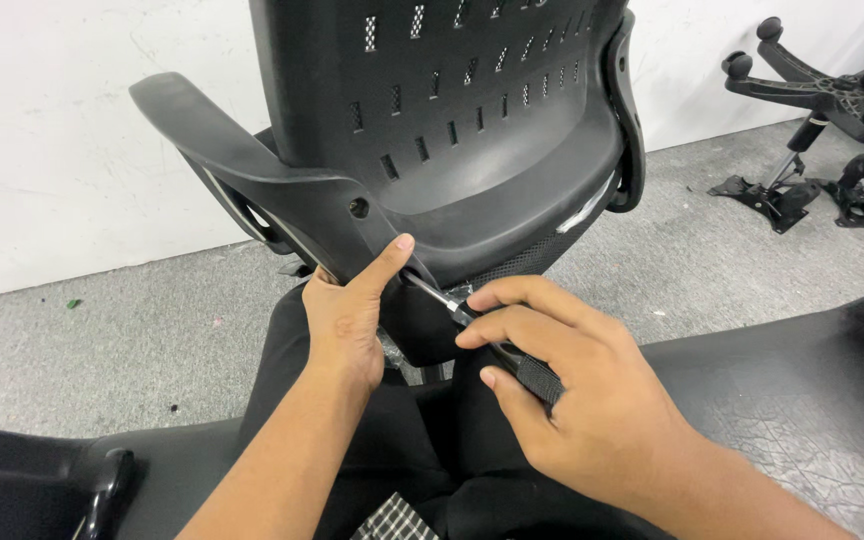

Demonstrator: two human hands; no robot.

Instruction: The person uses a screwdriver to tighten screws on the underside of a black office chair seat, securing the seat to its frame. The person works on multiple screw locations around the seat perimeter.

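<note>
A screwdriver [482, 335] with a thin metal shaft and a black ribbed handle is lying slantwise just under the lower edge of the black plastic chair back [452, 130]. Its tip is pointing up and left into the joint where the armrest bracket [322, 215] is meeting the back; the tip itself is hiding behind the left thumb, so where it is seating cannot be told. The right hand [562, 390] is wrapping closed around the handle, fingers curling over it and covering most of the grip, with only a ribbed stretch showing near the thumb. The left hand [347, 310] is pressing against the bracket, thumb stretching up along its edge and fingers tucking behind it out of sight; how tightly it is gripping is hard to make out. A small round hole [358, 207] is showing in the bracket just above the thumb.

The chair back, slotted with rows of small openings, is running out of the top of the view. Its armrest [192, 115] is jutting up and left. Below, the person's black trousers [392, 440] are filling the middle. Dark upholstered pieces are sitting cut off at the lower left and right. On the grey floor [102, 330], well apart at the upper right, overturned chair bases with castors [832, 95] are lying, partly cropped.
</note>
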